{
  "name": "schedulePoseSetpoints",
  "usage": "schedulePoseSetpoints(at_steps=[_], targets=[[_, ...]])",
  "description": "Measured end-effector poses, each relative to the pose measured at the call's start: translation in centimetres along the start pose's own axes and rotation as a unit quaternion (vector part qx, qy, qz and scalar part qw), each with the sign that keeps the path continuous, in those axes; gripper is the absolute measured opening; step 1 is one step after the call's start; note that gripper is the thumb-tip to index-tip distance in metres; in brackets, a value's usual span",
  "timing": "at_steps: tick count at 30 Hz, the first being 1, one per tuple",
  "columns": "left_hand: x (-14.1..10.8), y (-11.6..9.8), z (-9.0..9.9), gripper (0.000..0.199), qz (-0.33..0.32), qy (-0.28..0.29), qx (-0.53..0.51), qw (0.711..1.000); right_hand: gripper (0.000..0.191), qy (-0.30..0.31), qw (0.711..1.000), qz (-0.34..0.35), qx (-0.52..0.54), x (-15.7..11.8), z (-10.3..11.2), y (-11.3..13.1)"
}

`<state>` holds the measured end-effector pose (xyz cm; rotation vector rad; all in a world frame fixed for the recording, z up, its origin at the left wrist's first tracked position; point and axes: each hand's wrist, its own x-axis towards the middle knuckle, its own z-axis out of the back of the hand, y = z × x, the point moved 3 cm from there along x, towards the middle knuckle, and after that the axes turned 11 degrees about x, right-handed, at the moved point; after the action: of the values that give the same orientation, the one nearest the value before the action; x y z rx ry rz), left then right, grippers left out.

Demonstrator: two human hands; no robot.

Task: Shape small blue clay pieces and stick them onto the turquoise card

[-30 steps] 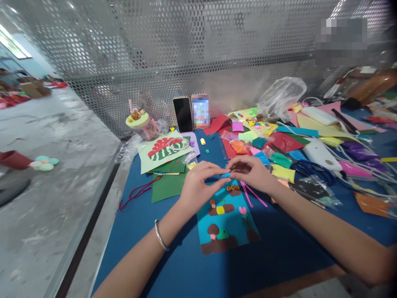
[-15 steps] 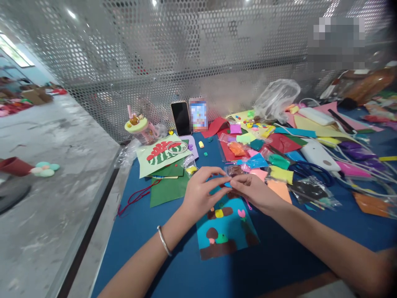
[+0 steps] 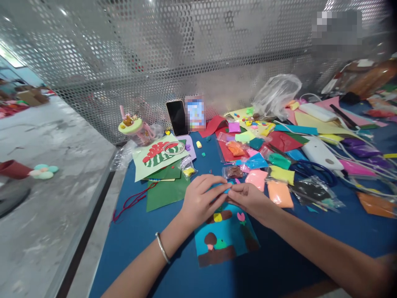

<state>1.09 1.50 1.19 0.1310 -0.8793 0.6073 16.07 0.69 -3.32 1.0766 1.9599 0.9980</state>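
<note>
My left hand (image 3: 203,198) is closed at the far part of a blue picture sheet (image 3: 229,231), its fingertips on a small blue piece (image 3: 226,187). From the right, my right hand (image 3: 252,200) meets it with thumb and fingers pinched at the right end of that blue piece. The sheet carries brown shapes, a brown mushroom (image 3: 210,239), a green lump, a yellow square (image 3: 217,217) and a pink tulip (image 3: 241,217). My hands hide its far edge. Just beyond them lies a brown clay packet (image 3: 233,171).
Coloured clay packets (image 3: 281,193), cables and a white power bank (image 3: 321,154) spread to the right. At the left are a watermelon picture (image 3: 161,154), green paper (image 3: 167,192), red cord (image 3: 130,203) and a lidded cup (image 3: 135,126). A phone (image 3: 178,118) leans against the perforated metal panel.
The view has shifted slightly. My hands have moved a little nearer over the sheet, and more of the blue piece and the brown packet shows.
</note>
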Motion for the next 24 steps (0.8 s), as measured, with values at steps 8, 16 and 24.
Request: schedulePoseSetpoints(at_steps=[8, 16, 24], targets=[[0.18, 0.07, -0.04, 0.017, -0.001, 0.056, -0.039, 0.998, 0.036, 0.029, 0.999, -0.037, -0.021, -0.42, -0.22, 0.2], [0.55, 0.29, -0.06, 0.026, 0.051, 0.04, -0.088, 0.994, 0.036, -0.005, 1.0, -0.006, -0.028, -0.42, -0.17, 0.53], [0.75, 0.89, 0.3, 0.014, 0.137, 0.027, -0.134, 0.981, 0.042, -0.028, 0.999, -0.008, 0.025, -0.26, -0.11, 0.8]])
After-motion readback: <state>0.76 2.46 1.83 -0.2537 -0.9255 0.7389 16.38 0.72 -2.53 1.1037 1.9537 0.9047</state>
